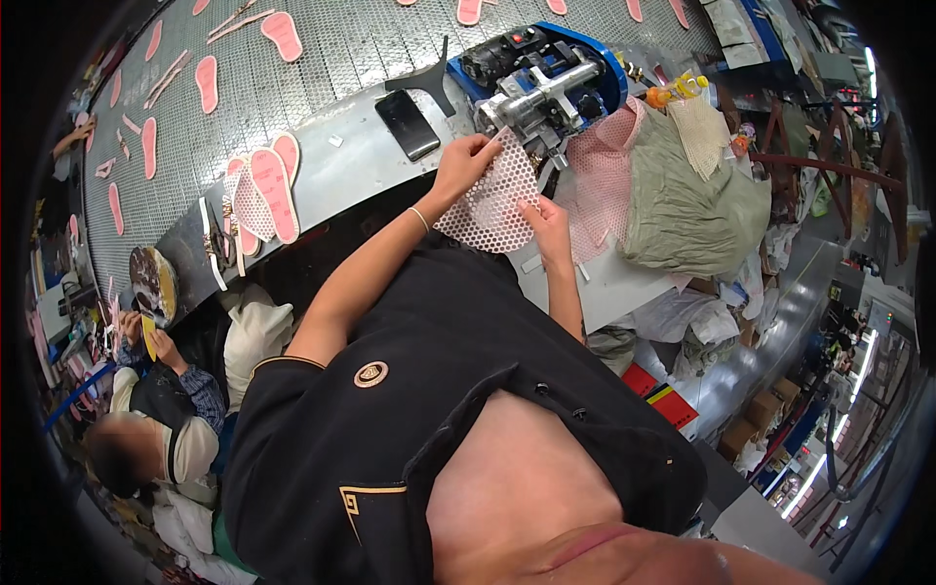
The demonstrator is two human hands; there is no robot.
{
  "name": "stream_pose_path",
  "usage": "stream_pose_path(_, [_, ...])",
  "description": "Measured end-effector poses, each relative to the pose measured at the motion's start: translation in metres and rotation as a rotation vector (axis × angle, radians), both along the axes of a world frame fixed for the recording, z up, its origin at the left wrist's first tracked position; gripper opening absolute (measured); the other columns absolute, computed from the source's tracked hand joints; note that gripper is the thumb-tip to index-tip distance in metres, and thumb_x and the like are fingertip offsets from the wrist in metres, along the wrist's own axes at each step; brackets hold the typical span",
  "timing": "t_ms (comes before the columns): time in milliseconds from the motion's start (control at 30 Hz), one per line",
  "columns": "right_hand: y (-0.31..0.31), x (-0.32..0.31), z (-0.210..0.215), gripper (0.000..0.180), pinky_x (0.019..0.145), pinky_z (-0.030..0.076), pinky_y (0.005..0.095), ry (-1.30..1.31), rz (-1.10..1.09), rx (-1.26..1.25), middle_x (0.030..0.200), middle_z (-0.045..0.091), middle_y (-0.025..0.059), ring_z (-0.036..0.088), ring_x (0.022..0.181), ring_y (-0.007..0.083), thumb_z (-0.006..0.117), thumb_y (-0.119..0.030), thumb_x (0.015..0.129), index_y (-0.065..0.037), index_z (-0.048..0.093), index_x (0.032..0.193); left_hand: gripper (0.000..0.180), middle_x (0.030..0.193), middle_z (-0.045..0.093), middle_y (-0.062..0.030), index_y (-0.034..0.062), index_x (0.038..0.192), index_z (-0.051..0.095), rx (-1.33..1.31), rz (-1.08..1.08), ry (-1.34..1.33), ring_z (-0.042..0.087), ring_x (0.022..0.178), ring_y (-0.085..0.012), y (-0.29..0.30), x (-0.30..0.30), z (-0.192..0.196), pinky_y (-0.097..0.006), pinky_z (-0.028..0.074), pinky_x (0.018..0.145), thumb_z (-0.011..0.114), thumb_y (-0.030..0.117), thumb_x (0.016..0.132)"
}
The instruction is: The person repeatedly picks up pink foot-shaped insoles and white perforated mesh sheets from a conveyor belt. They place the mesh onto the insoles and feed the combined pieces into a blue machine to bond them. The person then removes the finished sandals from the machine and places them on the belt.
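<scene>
A pale sheet with rows of round holes (pixel 487 210) hangs between my two hands, in front of a machine with a metal arm and blue housing (pixel 541 88). My left hand (pixel 466 168) pinches its upper edge, close to the machine's working end. At the sheet's right edge, my right hand (pixel 550 232) grips it between thumb and fingers. Just right of the machine lies more pink perforated material (pixel 600 161), partly beneath a grey-green cloth (pixel 687 200).
Left of my arm, several pink insoles (pixel 273 190) and straps lie on the metal ledge, near a black phone (pixel 408 125). More insoles rest on the mesh conveyor (pixel 341 44). A co-worker (pixel 161 429) sits at the left, holding something yellow. Boxes (pixel 760 414) stand lower right.
</scene>
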State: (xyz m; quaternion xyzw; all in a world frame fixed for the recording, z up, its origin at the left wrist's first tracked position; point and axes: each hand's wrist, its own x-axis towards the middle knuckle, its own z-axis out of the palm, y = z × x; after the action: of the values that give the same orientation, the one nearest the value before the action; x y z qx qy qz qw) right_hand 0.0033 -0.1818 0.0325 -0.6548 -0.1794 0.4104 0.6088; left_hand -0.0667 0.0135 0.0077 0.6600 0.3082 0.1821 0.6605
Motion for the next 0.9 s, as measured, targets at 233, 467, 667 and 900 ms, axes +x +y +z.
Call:
stream_pose_path(233, [-0.006,0.0,0.006,0.019,0.066,0.048,0.0211,0.01,-0.105,0.013,0.086,0.068,0.0025,0.06,0.073,0.0049,0.059,-0.011,0.092,0.005,0.066,0.101,0.033,0.061,0.065,-0.008,-0.0013,0.08,0.07,0.073,0.004,0.048,0.06,0.054,-0.0136,-0.005,0.016,0.007,-0.03,0.045,0.053,0.063,0.03,0.087])
stream_pose_path(467, [0.006,0.014,0.004,0.019,0.062,0.047,0.0215,-0.01,-0.103,0.025,0.081,0.068,0.0031,0.06,0.068,0.0057,0.059,-0.011,0.091,0.005,0.067,0.097,0.035,0.062,0.065,-0.0119,0.0009,0.081,0.071,0.19,0.094,0.12,0.063,0.056,-0.0217,0.001,0.023,0.014,-0.035,0.046,0.055,0.062,0.034,0.086])
stream_pose_path(667, [0.014,0.019,0.01,0.017,0.061,0.047,0.0222,-0.013,-0.071,-0.007,0.081,0.069,0.0041,0.06,0.068,0.0065,0.059,-0.01,0.09,0.005,0.067,0.096,0.035,0.065,0.066,-0.0133,0.0027,0.082,0.072,0.291,0.181,0.133,0.065,0.06,-0.0276,0.001,0.024,0.018,-0.037,0.048,0.058,0.061,0.036,0.086])
stream_pose_path(900, [0.027,0.024,0.012,0.018,0.06,0.045,0.0218,-0.028,-0.079,0.018,0.078,0.067,0.0008,0.057,0.066,0.0048,0.059,-0.01,0.091,0.005,0.067,0.094,0.036,0.06,0.063,-0.0103,0.0002,0.08,0.071,0.277,0.236,0.149,0.061,0.054,-0.017,0.007,0.019,0.029,-0.032,0.045,0.054,0.062,0.034,0.087])
